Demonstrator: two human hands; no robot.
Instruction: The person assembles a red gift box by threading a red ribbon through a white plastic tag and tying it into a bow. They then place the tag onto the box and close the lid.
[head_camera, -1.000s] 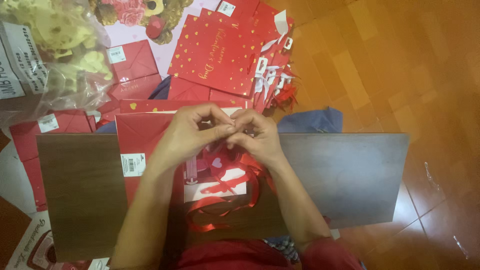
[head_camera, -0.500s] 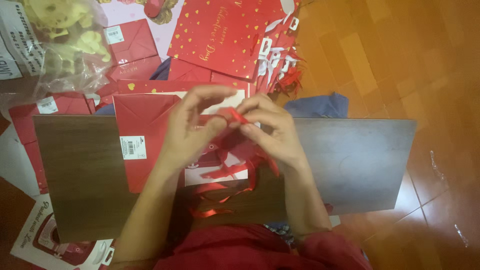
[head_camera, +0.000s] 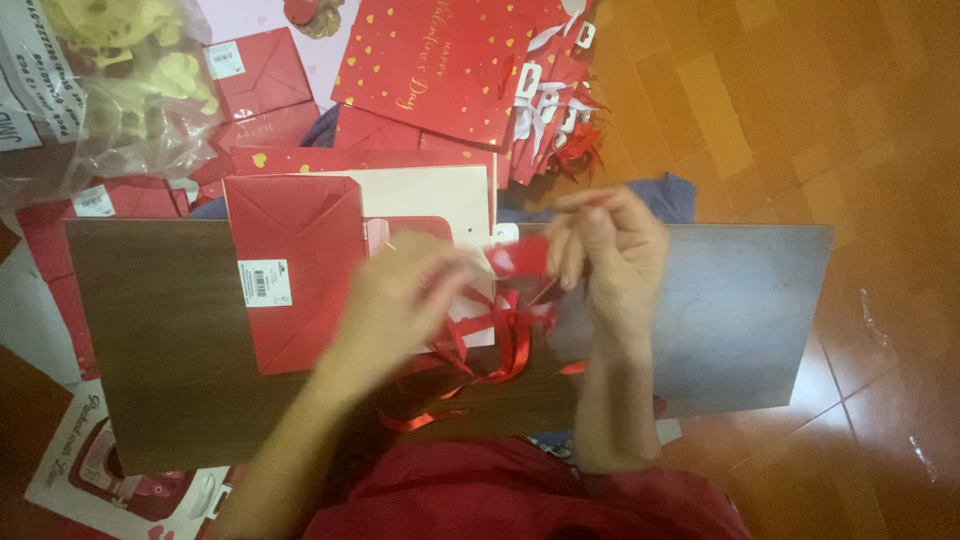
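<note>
We see both forearms reaching up from the near edge over the dark tabletop (head_camera: 160, 340). The left hand (head_camera: 400, 300) is blurred, palm down over a flat red paper bag (head_camera: 295, 265); we cannot tell how its fingers are set. The right hand (head_camera: 610, 255) stands upright just right of it, fingers pinching a red ribbon (head_camera: 515, 335) that loops down between the two hands onto the bag.
</note>
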